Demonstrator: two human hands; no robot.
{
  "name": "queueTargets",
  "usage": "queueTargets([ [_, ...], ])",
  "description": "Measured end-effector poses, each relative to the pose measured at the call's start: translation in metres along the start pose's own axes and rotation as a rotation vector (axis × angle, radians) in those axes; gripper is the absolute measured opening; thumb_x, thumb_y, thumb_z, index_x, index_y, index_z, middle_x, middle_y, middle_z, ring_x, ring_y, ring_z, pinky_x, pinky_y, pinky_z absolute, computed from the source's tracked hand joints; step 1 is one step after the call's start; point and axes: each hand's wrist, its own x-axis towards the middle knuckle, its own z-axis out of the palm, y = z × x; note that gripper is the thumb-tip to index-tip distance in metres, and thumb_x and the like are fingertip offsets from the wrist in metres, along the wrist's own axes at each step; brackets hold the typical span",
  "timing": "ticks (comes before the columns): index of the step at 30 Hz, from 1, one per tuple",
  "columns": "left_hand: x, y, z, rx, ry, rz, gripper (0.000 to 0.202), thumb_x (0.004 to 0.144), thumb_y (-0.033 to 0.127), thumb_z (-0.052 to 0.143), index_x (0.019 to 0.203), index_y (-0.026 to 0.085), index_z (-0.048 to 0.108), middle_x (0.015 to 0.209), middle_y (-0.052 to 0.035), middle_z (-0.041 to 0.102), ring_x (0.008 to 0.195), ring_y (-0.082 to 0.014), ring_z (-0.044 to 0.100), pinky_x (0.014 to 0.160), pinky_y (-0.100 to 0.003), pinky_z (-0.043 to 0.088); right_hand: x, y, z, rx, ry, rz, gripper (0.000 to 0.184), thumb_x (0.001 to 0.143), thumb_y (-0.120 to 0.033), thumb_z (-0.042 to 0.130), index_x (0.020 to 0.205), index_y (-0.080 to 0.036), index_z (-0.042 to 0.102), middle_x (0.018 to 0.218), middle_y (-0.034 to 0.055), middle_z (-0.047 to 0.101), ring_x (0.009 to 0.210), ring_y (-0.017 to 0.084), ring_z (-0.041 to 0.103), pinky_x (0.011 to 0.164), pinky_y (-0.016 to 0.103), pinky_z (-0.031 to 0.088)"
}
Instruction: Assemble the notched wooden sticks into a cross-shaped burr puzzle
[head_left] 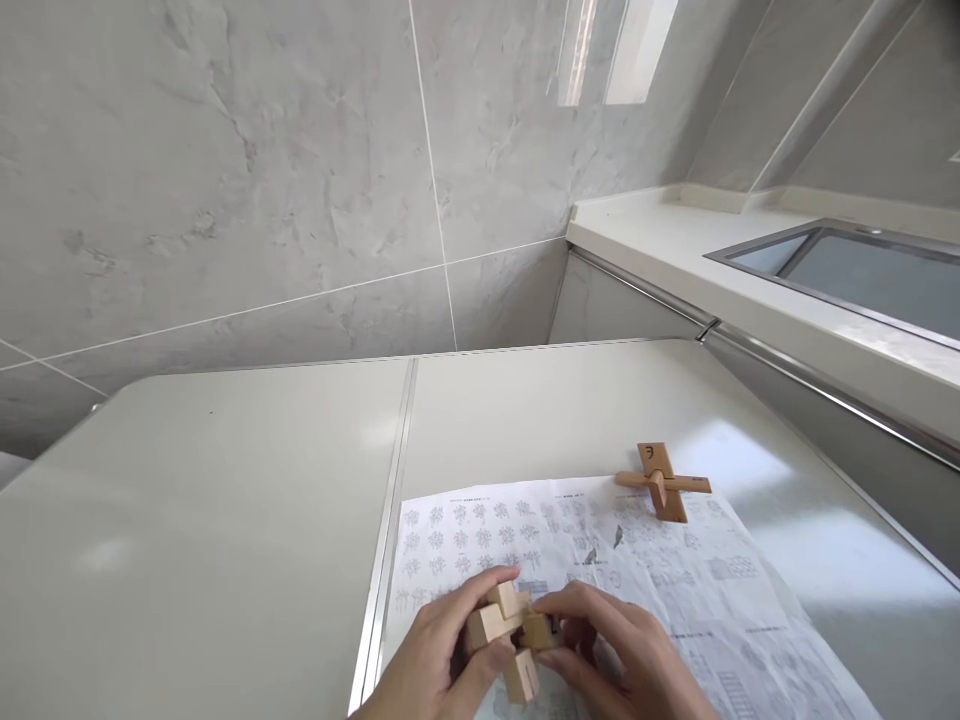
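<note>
Low in the head view, a partly joined puzzle of pale wooden blocks (486, 627) is held above a printed sheet. My left hand (442, 640) is closed around its left side, with fingers over the top and the thumb at the front. From the right, my right hand (619, 640) pinches a darker yellowish wooden block (538, 632) against the puzzle. Whether that block sits inside the others or only touches them, I cannot tell. Part of the puzzle is covered by my fingers.
Under my hands lies the large printed paper sheet (480, 500) with small diagrams. A brown wooden cross-shaped puzzle (661, 482) rests on its far right edge. The white table (225, 520) has a metal seam (390, 520). A counter (645, 225) with a sink (847, 270) stands at right.
</note>
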Motion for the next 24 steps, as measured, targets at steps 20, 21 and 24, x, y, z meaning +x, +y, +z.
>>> queueTargets([
  [20,0.009,0.014,-0.008,0.029,-0.077,0.133,0.042,0.107,0.054,0.052,0.139,0.031,0.065,0.098,-0.0029,0.072,0.081,-0.0177,0.064,0.079,-0.027,0.053,0.004,-0.014,-0.012,0.06,-0.077,0.03,0.017,0.107,-0.035,0.058,0.119,-0.027,0.068,0.082,0.0017,0.072,0.066,0.016,0.067,0.062,0.025,0.055],
  [21,0.009,0.015,-0.008,0.024,-0.073,0.129,0.041,0.107,0.054,0.053,0.138,0.031,0.066,0.099,-0.0029,0.072,0.082,-0.0178,0.064,0.079,-0.027,0.053,0.004,-0.014,-0.013,0.064,-0.08,0.032,0.017,0.107,-0.036,0.059,0.119,-0.027,0.068,0.081,0.0016,0.072,0.066,0.016,0.067,0.062,0.025,0.055],
  [24,0.009,0.016,-0.009,0.021,-0.062,0.129,0.04,0.107,0.053,0.053,0.137,0.031,0.066,0.098,-0.0026,0.073,0.081,-0.0177,0.064,0.079,-0.027,0.053,0.004,-0.014,-0.014,0.07,-0.086,0.031,0.018,0.106,-0.036,0.06,0.119,-0.027,0.068,0.081,0.0015,0.072,0.065,0.016,0.067,0.062,0.025,0.055],
])
